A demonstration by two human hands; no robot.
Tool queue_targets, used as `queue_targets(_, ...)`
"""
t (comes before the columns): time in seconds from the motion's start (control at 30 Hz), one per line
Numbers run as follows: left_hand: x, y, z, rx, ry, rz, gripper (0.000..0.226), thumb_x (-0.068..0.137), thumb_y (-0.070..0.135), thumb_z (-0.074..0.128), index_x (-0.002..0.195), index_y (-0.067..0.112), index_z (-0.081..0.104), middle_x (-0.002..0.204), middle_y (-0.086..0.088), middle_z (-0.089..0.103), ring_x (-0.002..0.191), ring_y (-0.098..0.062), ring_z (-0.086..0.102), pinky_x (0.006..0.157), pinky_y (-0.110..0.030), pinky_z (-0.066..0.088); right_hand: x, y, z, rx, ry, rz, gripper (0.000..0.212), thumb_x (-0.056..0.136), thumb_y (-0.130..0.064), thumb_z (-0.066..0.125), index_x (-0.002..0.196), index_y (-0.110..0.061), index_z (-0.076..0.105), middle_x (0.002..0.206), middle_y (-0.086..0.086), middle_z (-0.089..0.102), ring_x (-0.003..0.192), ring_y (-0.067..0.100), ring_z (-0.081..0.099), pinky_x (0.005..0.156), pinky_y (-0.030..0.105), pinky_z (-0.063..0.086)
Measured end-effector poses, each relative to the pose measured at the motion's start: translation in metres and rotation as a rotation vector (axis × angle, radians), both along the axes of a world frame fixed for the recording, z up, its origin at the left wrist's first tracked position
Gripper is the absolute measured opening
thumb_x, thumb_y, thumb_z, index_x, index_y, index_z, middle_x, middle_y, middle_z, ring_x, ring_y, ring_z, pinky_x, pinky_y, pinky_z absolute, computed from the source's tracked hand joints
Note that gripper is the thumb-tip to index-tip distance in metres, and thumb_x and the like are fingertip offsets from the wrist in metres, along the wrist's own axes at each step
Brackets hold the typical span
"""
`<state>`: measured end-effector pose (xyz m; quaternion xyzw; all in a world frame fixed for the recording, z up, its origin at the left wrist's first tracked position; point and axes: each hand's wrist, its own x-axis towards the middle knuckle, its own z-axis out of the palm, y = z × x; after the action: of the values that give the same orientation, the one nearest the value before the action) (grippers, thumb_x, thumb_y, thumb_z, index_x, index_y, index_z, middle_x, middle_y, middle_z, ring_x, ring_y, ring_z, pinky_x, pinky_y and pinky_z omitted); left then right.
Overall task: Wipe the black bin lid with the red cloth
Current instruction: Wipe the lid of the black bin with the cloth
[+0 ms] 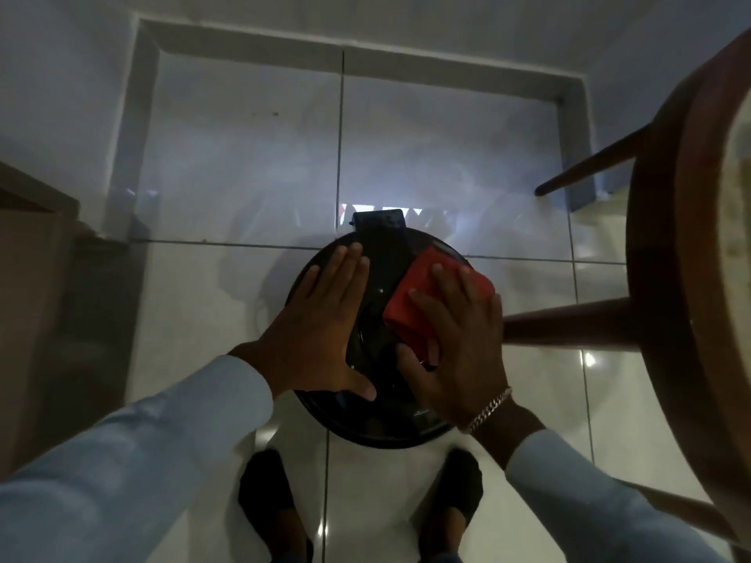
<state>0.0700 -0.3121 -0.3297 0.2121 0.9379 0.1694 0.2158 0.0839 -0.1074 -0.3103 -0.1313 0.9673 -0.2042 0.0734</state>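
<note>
A round black bin lid [378, 416] lies closed on its bin on the tiled floor in front of my feet, with a hinge tab at its far edge. My left hand [325, 323] rests flat on the lid's left half, fingers spread and holding nothing. My right hand [459, 339] presses a folded red cloth [414, 294] flat against the lid's right half, with the fingers spread on top of it. Part of the cloth lies hidden under my palm.
A wooden chair [666, 245] stands close on the right, one leg nearly touching my right hand. A brown wooden cabinet [28, 278] stands at the left. A grey skirting and wall [349, 38] bound the glossy floor beyond the bin. My dark shoes [264, 489] stand just behind the bin.
</note>
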Motion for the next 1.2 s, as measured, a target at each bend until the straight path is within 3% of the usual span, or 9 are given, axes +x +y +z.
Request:
queue_targets(0.07, -0.001, 0.002, -0.001, -0.023, 0.0, -0.017, 0.151, 0.047, 0.09, 0.056, 0.145, 0.011, -0.027, 0.155, -0.01, -0.033, 0.142, -0.024, -0.033, 0.118, -0.045, -0.012, -0.011, -0.005, -0.005, 0.153, -0.046, -0.006, 0.076, 0.08, -0.069, 0.047, 0.144, -0.03, 0.035, 0.161, 0.005, 0.018, 0.147, 0.036, 0.014, 0.109, 0.066, 0.021)
queue_targets(0.13, -0.003, 0.003, -0.002, -0.036, -0.001, -0.023, 0.15, 0.047, 0.09, 0.055, 0.145, 0.011, -0.027, 0.156, -0.01, -0.032, 0.142, -0.024, -0.032, 0.119, -0.046, -0.01, -0.018, -0.011, -0.013, 0.22, -0.043, -0.02, 0.077, 0.083, -0.07, 0.043, 0.148, -0.033, 0.024, 0.163, 0.004, 0.01, 0.148, 0.036, 0.009, 0.11, 0.066, 0.02)
queue_targets(0.27, -0.004, 0.002, 0.0, -0.029, -0.025, -0.02, 0.15, 0.047, 0.09, 0.056, 0.145, 0.012, -0.027, 0.157, -0.008, -0.031, 0.142, -0.022, -0.031, 0.119, -0.045, -0.01, 0.009, -0.007, -0.025, 0.138, 0.039, -0.055, 0.071, 0.086, -0.058, 0.052, 0.148, -0.032, 0.027, 0.162, 0.004, 0.015, 0.148, 0.036, 0.012, 0.109, 0.068, 0.021)
queue_targets(0.43, -0.005, 0.001, -0.001, -0.008, -0.035, -0.018, 0.15, 0.048, 0.09, 0.056, 0.145, 0.013, -0.028, 0.156, -0.007, -0.032, 0.142, -0.022, -0.032, 0.118, -0.044, -0.012, 0.053, 0.019, -0.038, 0.12, 0.082, 0.062, 0.072, 0.088, -0.06, 0.048, 0.149, -0.035, 0.021, 0.162, 0.002, 0.013, 0.149, 0.035, 0.009, 0.11, 0.071, 0.017)
queue_targets(0.73, -0.005, 0.001, -0.007, -0.015, -0.032, -0.007, 0.15, 0.043, 0.094, 0.052, 0.147, 0.015, -0.022, 0.159, -0.006, -0.026, 0.144, -0.022, -0.027, 0.117, -0.045, -0.011, -0.02, -0.004, -0.034, 0.123, 0.11, 0.04, 0.066, 0.088, -0.056, 0.051, 0.146, -0.032, 0.03, 0.16, 0.005, 0.022, 0.148, 0.034, 0.014, 0.11, 0.066, 0.02)
queue_targets(0.97, -0.005, 0.001, -0.006, 0.044, -0.054, 0.024, 0.15, 0.043, 0.094, 0.053, 0.148, 0.016, -0.021, 0.16, -0.005, -0.024, 0.145, -0.02, -0.025, 0.118, -0.045, -0.011, 0.073, 0.018, -0.045, 0.122, 0.125, 0.104, 0.072, 0.088, -0.057, 0.05, 0.149, -0.035, 0.017, 0.161, 0.001, 0.012, 0.148, 0.034, 0.012, 0.111, 0.069, 0.016)
queue_targets(1.2, -0.004, -0.001, -0.009, 0.043, -0.018, 0.001, 0.15, 0.044, 0.091, 0.058, 0.149, 0.015, -0.017, 0.16, -0.006, -0.021, 0.145, -0.019, -0.025, 0.116, -0.042, -0.012, -0.013, 0.008, -0.044, 0.111, 0.152, 0.025, 0.068, 0.088, -0.052, 0.056, 0.146, -0.037, 0.023, 0.16, 0.004, 0.022, 0.146, 0.036, 0.018, 0.109, 0.064, 0.025)
